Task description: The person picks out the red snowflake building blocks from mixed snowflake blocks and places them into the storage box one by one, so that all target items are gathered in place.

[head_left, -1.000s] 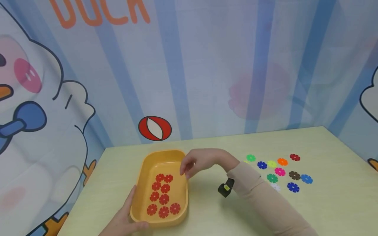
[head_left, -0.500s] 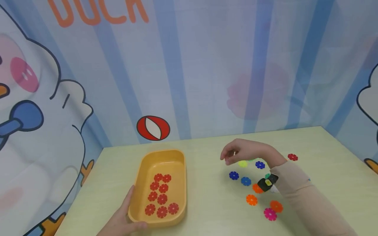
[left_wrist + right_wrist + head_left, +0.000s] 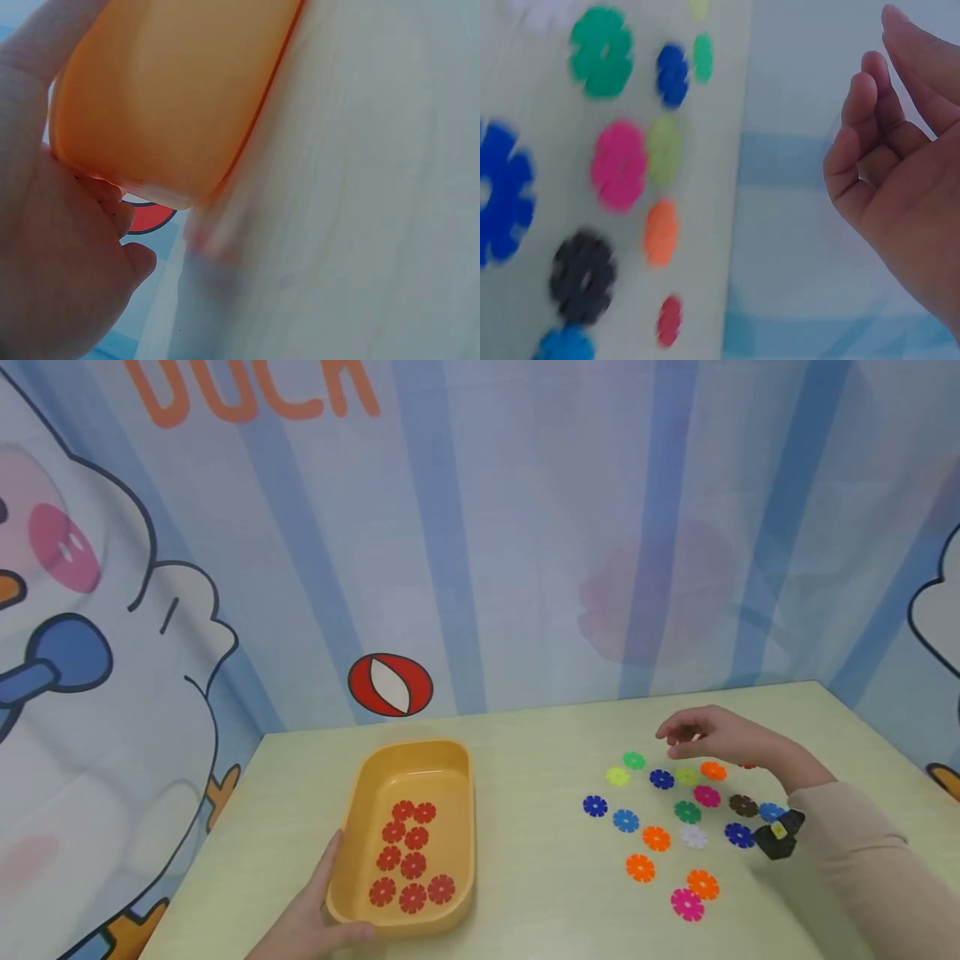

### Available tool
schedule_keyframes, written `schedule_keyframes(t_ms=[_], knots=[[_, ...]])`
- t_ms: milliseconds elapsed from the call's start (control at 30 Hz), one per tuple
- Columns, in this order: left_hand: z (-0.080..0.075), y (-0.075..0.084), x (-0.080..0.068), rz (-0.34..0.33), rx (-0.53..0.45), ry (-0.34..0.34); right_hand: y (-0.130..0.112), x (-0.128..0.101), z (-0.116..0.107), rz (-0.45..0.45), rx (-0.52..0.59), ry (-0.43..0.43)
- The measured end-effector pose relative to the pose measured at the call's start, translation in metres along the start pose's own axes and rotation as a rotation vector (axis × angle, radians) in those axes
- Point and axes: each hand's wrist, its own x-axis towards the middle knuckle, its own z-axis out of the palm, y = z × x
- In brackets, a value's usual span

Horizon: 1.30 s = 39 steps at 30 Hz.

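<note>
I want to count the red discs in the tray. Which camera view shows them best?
The head view: all nine red discs lie in plain sight in the orange tray. The left wrist view shows only the tray's outside wall; the right wrist view shows no tray.

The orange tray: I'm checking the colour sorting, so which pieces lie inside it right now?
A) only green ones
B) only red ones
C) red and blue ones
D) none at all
B: the orange tray holds only red flower-shaped pieces, while the blue, green, pink and orange pieces lie loose on the table to its right.
</note>
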Motion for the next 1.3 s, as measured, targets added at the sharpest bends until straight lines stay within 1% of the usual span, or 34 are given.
schedule_keyframes(t_ms=[167,300,400,767,1033,1133,1300], knots=[[0.000,0.001,0.002,-0.039,0.081,0.017,0.037,-0.011,-0.006,0.100,-0.032,0.096],[-0.001,0.000,0.002,-0.028,0.078,0.013,0.062,-0.016,-0.009,0.164,-0.036,0.159],[-0.001,0.000,0.002,-0.022,0.072,0.009,0.074,-0.019,-0.011,0.207,-0.043,0.183],[0.000,-0.001,0.002,-0.020,0.052,0.007,0.102,-0.025,-0.013,0.341,-0.024,0.164],[0.000,0.000,0.003,-0.028,0.060,0.006,0.114,-0.033,-0.012,0.316,0.000,0.143],[0.000,0.000,0.002,-0.026,0.056,0.007,0.116,-0.034,-0.011,0.327,0.003,0.144],[-0.002,-0.001,0.002,0.004,0.020,-0.003,0.117,-0.033,-0.010,0.357,0.010,0.136]])
